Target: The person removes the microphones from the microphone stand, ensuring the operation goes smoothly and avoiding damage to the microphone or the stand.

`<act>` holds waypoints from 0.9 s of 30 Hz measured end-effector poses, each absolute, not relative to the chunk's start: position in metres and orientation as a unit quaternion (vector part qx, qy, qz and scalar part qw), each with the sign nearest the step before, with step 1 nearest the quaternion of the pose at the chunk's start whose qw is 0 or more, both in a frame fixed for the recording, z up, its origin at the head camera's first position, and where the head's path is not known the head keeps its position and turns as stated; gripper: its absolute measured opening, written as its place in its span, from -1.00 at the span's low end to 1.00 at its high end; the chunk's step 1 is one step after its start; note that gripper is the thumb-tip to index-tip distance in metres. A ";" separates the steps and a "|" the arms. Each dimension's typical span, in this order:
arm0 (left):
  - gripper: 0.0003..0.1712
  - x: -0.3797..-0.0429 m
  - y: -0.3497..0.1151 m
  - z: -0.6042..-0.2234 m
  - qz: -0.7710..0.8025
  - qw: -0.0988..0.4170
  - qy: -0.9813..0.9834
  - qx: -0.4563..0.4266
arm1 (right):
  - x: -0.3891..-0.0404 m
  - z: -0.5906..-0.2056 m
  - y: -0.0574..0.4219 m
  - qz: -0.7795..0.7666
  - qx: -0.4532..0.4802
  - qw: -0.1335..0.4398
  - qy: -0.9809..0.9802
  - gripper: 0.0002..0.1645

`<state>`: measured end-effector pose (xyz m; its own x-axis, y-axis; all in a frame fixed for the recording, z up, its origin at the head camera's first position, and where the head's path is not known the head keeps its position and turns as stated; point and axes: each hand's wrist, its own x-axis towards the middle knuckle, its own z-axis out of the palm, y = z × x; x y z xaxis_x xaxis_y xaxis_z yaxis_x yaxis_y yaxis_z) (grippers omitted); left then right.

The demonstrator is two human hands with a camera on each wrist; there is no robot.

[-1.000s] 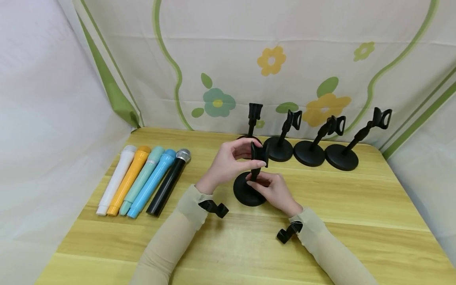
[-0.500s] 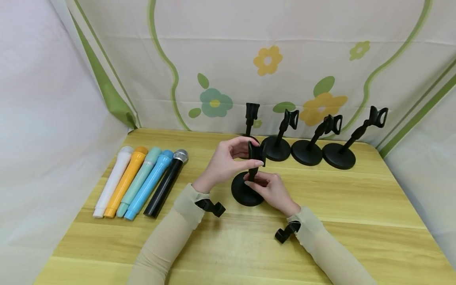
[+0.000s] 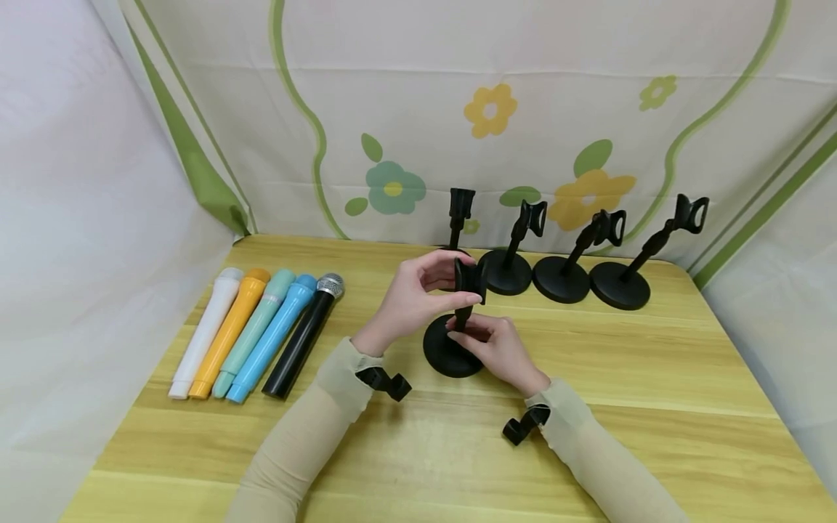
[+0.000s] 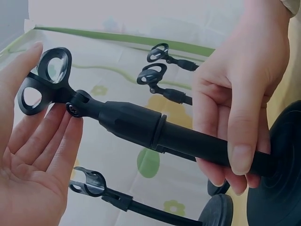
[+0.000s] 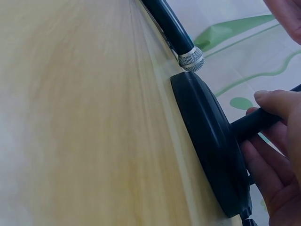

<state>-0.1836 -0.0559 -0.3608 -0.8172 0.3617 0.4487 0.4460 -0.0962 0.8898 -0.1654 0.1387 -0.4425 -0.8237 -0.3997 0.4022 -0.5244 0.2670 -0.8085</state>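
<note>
A black microphone stand (image 3: 443, 354) with a round base rests upright on the wooden table. My left hand (image 3: 413, 296) holds its clip (image 4: 52, 77) between thumb and fingers. Lower down, my right hand (image 3: 500, 350) pinches the pole (image 4: 193, 141) just above the base. In the right wrist view, the base (image 5: 207, 141) sits flat on the tabletop, and the right thumb and fingers lie around the pole. The left wrist view gives a close look at the clip's two rings and the joint screw beneath them.
Several more black microphone stands (image 3: 562, 280) stand in a row along the back of the table (image 3: 654, 385). Left of the hands lie several microphones side by side: white (image 3: 206, 334), orange (image 3: 230, 334), mint, blue and black (image 3: 304, 338). A flower-patterned curtain (image 3: 418, 94) hangs behind.
The head view has shifted slightly, so everything sits a little further left in it. Both hands keep their hold on the microphone stand, with no clear movement of it.
</note>
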 end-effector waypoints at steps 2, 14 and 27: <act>-0.49 -0.183 -0.056 -0.361 -0.681 0.031 -0.667 -0.300 | -0.166 -0.443 0.139 0.530 0.288 0.057 -0.796 -0.82; -0.32 -0.176 -0.074 -0.368 -0.635 0.054 -0.724 -0.266 | -0.162 -0.441 0.139 0.546 0.266 0.034 -0.793 -0.79; -0.18 -0.162 -0.129 -0.390 -0.557 0.054 -0.806 -0.195 | -0.161 -0.438 0.137 0.560 0.257 0.018 -0.788 -0.77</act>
